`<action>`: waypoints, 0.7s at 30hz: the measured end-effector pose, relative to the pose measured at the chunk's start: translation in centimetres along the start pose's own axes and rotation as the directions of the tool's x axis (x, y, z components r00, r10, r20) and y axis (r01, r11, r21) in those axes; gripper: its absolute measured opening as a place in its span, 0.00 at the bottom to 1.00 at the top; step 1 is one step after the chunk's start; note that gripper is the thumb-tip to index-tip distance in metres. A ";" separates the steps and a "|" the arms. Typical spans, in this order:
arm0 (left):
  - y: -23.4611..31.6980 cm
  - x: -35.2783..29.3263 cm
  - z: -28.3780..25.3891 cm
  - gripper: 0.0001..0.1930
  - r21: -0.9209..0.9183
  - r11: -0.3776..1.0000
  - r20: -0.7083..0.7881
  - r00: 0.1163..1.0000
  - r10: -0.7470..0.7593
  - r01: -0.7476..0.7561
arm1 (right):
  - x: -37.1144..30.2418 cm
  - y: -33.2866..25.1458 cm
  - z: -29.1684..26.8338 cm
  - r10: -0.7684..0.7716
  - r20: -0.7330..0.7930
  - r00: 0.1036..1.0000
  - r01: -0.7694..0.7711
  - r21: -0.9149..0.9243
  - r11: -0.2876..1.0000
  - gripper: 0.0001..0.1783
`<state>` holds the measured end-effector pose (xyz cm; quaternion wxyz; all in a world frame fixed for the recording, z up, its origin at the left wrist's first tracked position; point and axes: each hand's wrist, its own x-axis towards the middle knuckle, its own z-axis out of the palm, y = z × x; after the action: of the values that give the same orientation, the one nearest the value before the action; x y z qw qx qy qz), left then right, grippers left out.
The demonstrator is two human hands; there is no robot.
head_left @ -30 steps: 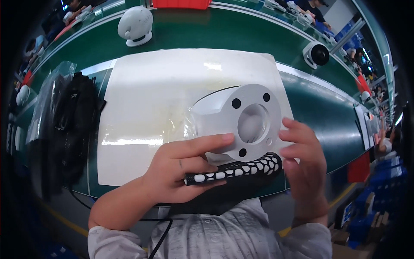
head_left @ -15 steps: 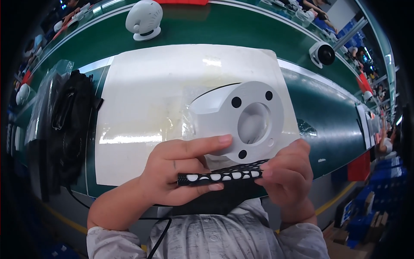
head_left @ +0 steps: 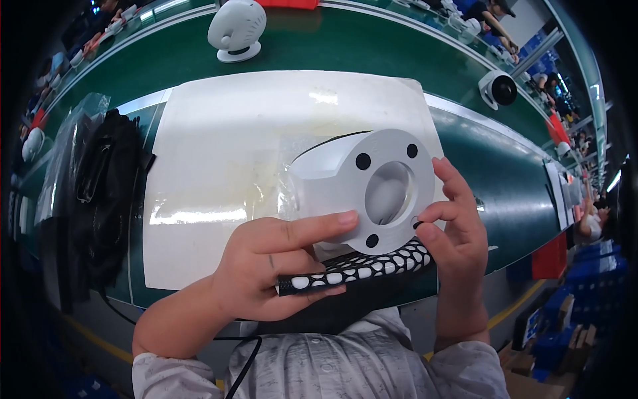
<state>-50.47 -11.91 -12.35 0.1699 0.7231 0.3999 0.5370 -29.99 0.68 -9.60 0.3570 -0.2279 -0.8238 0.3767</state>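
Note:
A white rounded device (head_left: 325,189) lies on its side with its ring-shaped base facing me. Three black round pads sit on the base; a round spot at its lower right is partly covered by fingertips. My left hand (head_left: 262,266) grips a sheet of stick-on pads (head_left: 372,269), black with rows of white round gaps, while its index finger rests against the base. At the lower-right spot, my right hand (head_left: 462,226) pinches a small black round pad (head_left: 417,225) between thumb and index finger, its other fingers raised. Whether that pad touches the base I cannot tell.
Beneath the device lies a white sheet (head_left: 199,166) on the green bench. Black pouches and clear plastic bags (head_left: 109,166) are heaped at left. Across the far green belt stand a white device (head_left: 237,30) and another with a black front (head_left: 498,88). People work beyond.
My right hand has left the end of the pad sheet and risen to the base, a black pad now in its fingertips. The far white device has shifted slightly right.

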 end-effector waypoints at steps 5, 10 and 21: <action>0.1 0.2 0.0 0.10 0.001 1.000 -0.009 1.000 0.007 -0.007 | -0.5 -0.6 -0.2 -0.152 0.031 0.988 0.153 -0.330 0.931 0.07; 0.2 0.1 0.5 0.10 0.009 0.999 -0.095 0.994 -0.048 0.049 | -1.2 -0.4 -0.4 -0.239 0.019 0.971 0.229 -0.367 0.901 0.09; 0.1 0.1 0.5 0.10 0.011 0.998 -0.096 0.993 -0.067 0.068 | -0.1 0.2 0.4 -0.151 -0.051 0.987 0.139 -0.187 0.973 0.05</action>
<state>-49.99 -11.82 -12.38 0.1637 0.6839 0.4355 0.5619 -30.17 0.57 -9.98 0.3876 -0.2111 -0.8573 0.2650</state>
